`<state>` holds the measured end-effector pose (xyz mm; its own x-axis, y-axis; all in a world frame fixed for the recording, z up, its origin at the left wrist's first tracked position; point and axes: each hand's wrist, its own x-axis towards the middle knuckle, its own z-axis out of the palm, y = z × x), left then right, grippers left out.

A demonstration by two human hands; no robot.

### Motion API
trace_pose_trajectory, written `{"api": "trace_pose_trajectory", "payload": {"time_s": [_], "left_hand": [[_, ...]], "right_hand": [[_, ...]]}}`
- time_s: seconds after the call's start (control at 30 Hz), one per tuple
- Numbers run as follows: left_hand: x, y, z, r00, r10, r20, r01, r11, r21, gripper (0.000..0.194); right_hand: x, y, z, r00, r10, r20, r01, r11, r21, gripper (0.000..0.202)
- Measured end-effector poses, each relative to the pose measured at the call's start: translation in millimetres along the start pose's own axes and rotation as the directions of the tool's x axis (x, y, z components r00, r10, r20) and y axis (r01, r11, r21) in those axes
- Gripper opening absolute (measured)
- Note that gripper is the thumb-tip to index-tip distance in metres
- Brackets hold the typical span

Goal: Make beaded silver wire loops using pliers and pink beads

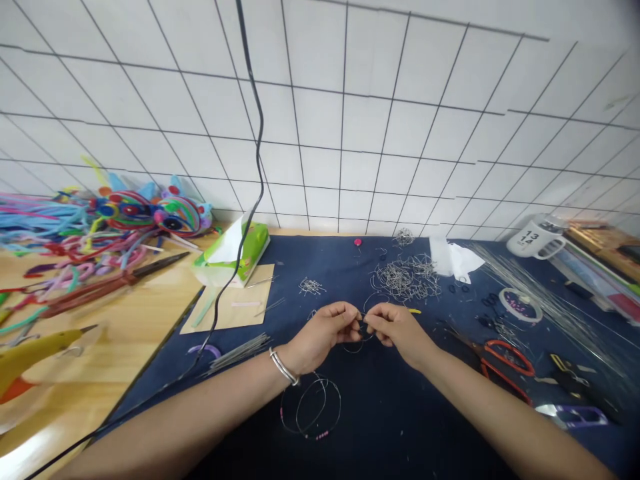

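Note:
My left hand (336, 330) and my right hand (395, 330) meet over the dark blue cloth (380, 413), fingertips pinched almost together. Between them runs a thin wire (353, 349), curving in a small loop under the fingers; its ends are hidden. A silver bangle (283, 367) circles my left wrist. Nearer me lie wire hoops with small pink beads (323, 435). Past my right hand spreads a tangled heap of bent wire pieces (406, 279), and a smaller pile of wire bits (311, 287) sits beyond my left hand.
Orange-handled scissors (510, 360), purple snips (575, 416) and a round bead dish (521, 305) lie right, with long straight wires (555, 300) and a white mug (535, 237) behind. Left are a tissue pack (255, 250), a yellow glue gun (43, 353), colourful pipe cleaners (55, 227) and a hanging black cable (260, 133).

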<state>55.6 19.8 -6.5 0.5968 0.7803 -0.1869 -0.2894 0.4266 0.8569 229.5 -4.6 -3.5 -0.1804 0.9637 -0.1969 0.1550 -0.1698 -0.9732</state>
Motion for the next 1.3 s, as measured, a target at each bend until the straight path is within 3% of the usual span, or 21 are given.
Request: {"api": "trace_pose_trajectory", "payload": {"time_s": [0.17,0.37,0.57,0.87,1.07,1.3], "left_hand": [[-6.2,-1.6,-1.5,0.996,-0.085,0.014,0.086,0.996,-0.015,0.021],[-16.3,-4.5,-0.9,0.992,-0.123,-0.019,0.122,0.990,-0.076,0.019],[-18.1,-1.1,-5.0,0.990,-0.134,-0.045,0.135,0.990,0.030,0.020],[-17.5,0.8,-10.1,0.993,-0.079,-0.092,0.087,0.992,0.090,0.018],[-15.9,-0.6,-12.1,0.992,-0.106,-0.076,0.116,0.983,0.143,0.018],[-14.0,-2.6,-12.4,0.989,-0.141,-0.052,0.149,0.962,0.230,0.019]], "right_hand": [[-1.9,9.0,1.1,1.000,0.023,-0.012,-0.021,0.989,0.147,0.028],[-4.2,13.5,8.2,0.990,0.102,0.094,-0.126,0.942,0.312,0.025],[-7.0,13.2,14.3,0.989,0.119,0.085,-0.142,0.917,0.373,0.021],[-5.8,8.8,13.2,0.990,0.116,0.080,-0.138,0.915,0.379,0.017],[-4.2,10.1,8.8,0.971,0.143,0.191,-0.205,0.909,0.363,0.023],[-4.0,11.9,12.1,0.971,0.155,0.184,-0.206,0.932,0.299,0.023]]}}
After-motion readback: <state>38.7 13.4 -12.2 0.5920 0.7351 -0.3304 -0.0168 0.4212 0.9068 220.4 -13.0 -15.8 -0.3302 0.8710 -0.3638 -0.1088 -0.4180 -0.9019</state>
